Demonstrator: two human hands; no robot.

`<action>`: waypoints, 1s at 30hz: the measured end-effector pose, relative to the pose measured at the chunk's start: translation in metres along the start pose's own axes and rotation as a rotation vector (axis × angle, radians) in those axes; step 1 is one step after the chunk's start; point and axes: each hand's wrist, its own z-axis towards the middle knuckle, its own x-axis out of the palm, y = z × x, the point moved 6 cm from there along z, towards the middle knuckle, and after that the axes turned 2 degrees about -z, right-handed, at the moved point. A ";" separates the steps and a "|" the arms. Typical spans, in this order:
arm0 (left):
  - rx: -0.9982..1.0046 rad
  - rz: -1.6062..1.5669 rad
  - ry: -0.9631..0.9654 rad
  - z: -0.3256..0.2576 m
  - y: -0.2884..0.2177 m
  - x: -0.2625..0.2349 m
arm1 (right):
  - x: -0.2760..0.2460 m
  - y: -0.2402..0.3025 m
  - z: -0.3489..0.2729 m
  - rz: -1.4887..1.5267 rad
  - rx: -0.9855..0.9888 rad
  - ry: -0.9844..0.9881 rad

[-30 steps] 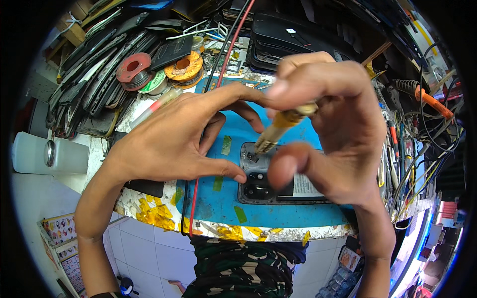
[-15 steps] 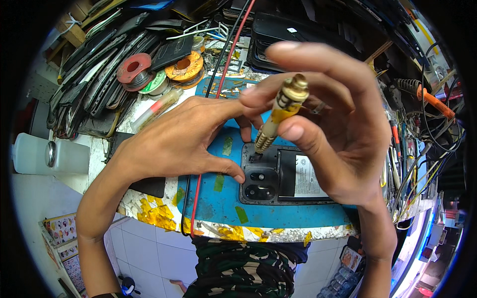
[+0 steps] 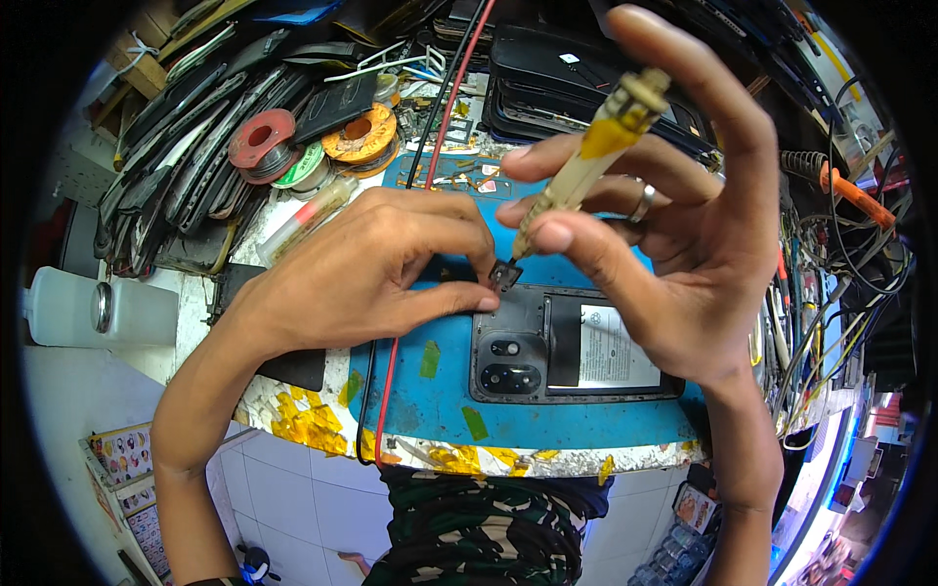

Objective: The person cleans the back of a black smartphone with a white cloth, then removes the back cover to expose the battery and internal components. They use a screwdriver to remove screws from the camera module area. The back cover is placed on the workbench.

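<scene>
A phone with its back cover off lies on the blue work mat, a dark battery with a white label showing in it. My right hand grips a slim precision screwdriver with yellow tape round its handle, its tip slanting down and left. At the tip, just over the phone's upper left corner, is a small black square part. My left hand has thumb and index finger closed on that part's left side; the thumb is by the phone's edge.
Solder spools and a clear tube lie beyond my left hand. Stacked phone parts crowd the far left. A black and a red cable cross the mat. Tools and wires line the right side.
The screwdriver has lifted up and away from the phone, leaning more to the right. The small black part has come up from the phone's corner, and my left fingers have moved to it.
</scene>
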 end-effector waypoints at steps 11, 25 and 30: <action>0.064 0.110 0.015 -0.004 0.007 -0.008 | 0.008 -0.022 -0.015 0.167 0.083 -0.141; -0.072 0.094 0.068 -0.003 0.007 -0.008 | 0.013 -0.023 -0.019 0.263 0.122 -0.300; -0.033 0.090 0.035 -0.003 0.005 -0.009 | 0.019 -0.001 -0.016 -0.333 -0.129 -0.200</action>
